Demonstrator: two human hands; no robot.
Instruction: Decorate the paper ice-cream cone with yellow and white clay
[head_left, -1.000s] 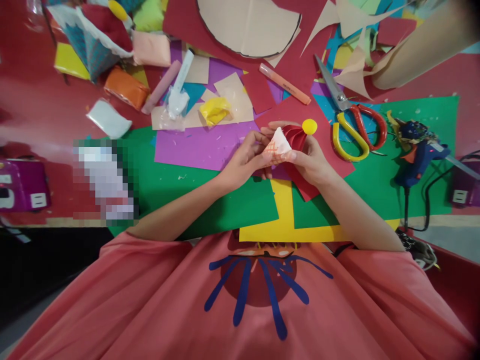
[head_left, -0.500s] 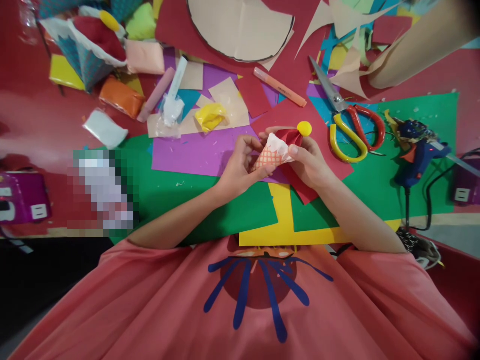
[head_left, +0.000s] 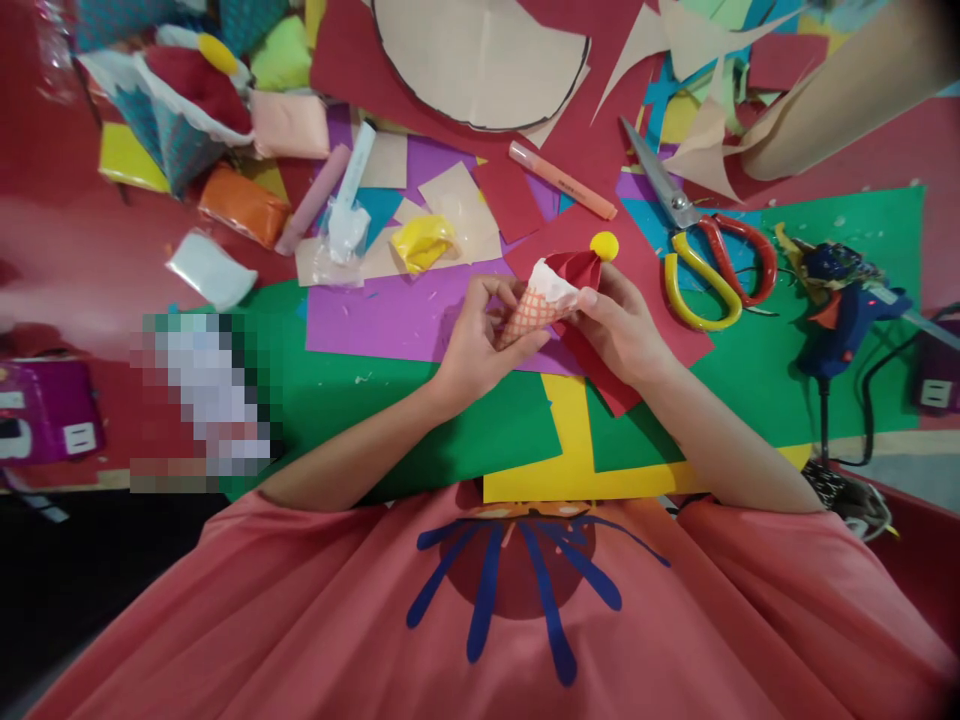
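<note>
Between my hands is a small paper ice cream cone [head_left: 534, 308] with an orange grid pattern and a white, wavy rim. Red pleated paper [head_left: 574, 270] fills its top, and a yellow ball [head_left: 604, 246] sits at the far end. My left hand [head_left: 484, 335] wraps the pointed lower part with thumb and fingers. My right hand [head_left: 622, 325] pinches the rim, its thumb on the white edge and its other fingers partly hidden behind. The cone lies tilted, tip toward the lower left, above purple paper [head_left: 375, 320] and red paper [head_left: 660, 300].
Scissors [head_left: 681, 208] with red and yellow handles lie right of my hands, beyond them a blue glue gun [head_left: 844, 330] with its cord. An orange marker [head_left: 562, 180] and a yellow clay packet [head_left: 421, 243] lie ahead. A larger blue cone [head_left: 169, 130] stands at upper left.
The cone has turned in my hands, so more of its orange grid side shows and its tip points lower left. My left hand has shifted slightly down along it.
</note>
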